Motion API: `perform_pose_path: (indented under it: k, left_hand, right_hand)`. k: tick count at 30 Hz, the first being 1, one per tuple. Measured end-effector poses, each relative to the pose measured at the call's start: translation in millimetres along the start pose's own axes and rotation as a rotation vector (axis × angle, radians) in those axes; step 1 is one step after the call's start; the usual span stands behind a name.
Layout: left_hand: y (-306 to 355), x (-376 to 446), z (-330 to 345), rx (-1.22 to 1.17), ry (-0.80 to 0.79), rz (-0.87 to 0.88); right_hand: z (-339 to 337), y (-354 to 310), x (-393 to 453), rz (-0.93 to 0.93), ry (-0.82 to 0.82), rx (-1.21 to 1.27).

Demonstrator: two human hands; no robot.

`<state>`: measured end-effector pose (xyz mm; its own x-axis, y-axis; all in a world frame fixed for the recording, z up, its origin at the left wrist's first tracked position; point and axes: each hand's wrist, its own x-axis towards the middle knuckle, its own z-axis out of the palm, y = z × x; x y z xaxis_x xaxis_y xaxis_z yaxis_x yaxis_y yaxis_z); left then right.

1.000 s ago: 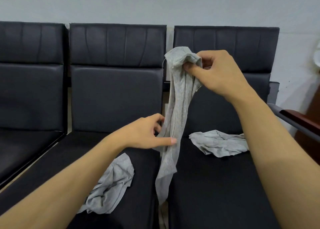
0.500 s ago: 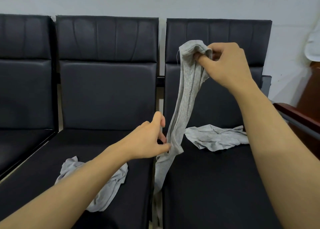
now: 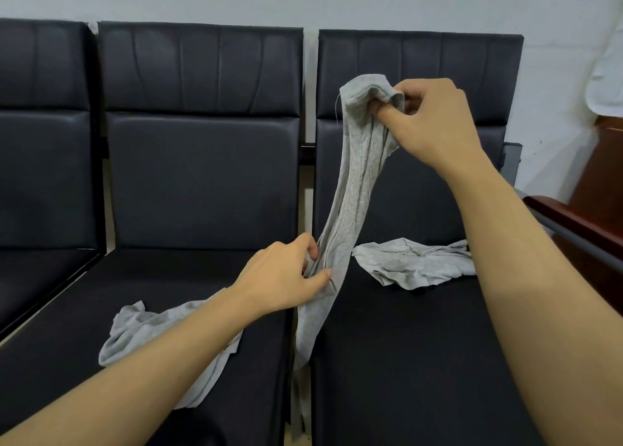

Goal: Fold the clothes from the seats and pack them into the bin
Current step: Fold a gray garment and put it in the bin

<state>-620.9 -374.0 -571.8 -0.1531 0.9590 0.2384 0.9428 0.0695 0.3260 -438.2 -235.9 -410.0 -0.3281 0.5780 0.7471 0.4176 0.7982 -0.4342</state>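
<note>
Bare forearms, sleeveless, no jewellery

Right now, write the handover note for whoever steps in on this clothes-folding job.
Right hand: pinching the top end of the held grey garment, raised in front of the right seat's backrest.
Left hand: gripping the same garment lower down; its tail hangs into the gap between the seats.
Crumpled grey garment lies on the right seat; another grey garment on the middle seat, partly under the left forearm.
Done: nothing visibly folded. Bin not in view.
Left: fold all three, pack.
</note>
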Motion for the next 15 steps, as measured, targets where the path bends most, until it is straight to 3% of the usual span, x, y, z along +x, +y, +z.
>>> perform_pose_path:
  k: [15]
  left_hand:
    - [-14.5, 1.3, 11.7, -0.008, -0.054, -0.108]
  right_hand:
    - [4.9, 0.1, 1.4, 0.001, -0.007, -0.001]
